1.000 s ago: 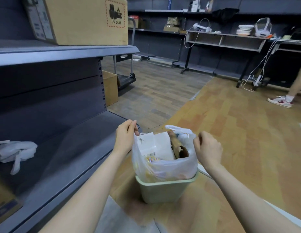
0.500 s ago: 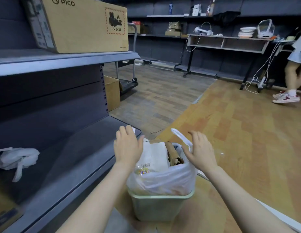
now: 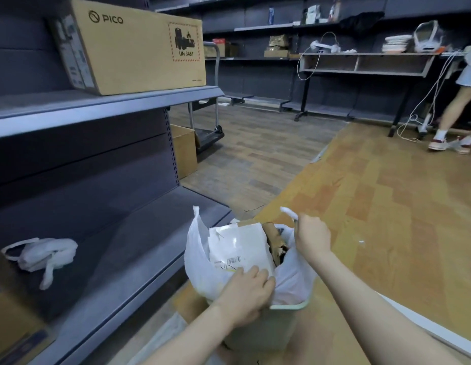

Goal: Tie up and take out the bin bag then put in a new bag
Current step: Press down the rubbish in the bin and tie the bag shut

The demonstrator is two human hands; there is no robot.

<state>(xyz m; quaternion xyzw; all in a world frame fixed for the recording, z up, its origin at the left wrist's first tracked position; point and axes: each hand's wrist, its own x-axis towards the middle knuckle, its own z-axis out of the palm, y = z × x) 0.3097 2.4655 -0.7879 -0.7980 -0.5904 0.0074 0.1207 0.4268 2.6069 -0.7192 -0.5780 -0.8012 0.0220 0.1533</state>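
We are working on the bin bag [image 3: 200, 270], which is sitting in the pale green bin [image 3: 289, 308] on the floor beside the shelf [image 3: 139, 233]. Our right hand [image 3: 312, 237] is pinching the right handle [image 3: 288, 212]; our left hand [image 3: 246, 293] is gripping the near edge of the film. The plastic is looking thin, soft and slippery, the load light, so we are judging the two handles the best hold.

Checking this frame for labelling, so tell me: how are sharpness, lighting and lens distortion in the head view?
Head view: wide-angle bending curves the grey shelf edge and stretches the forearms; the PICO cardboard box lettering reads sharply; the barcode on the white packet is soft; back shelving is dim; the left hand and right hand look slightly smeared.
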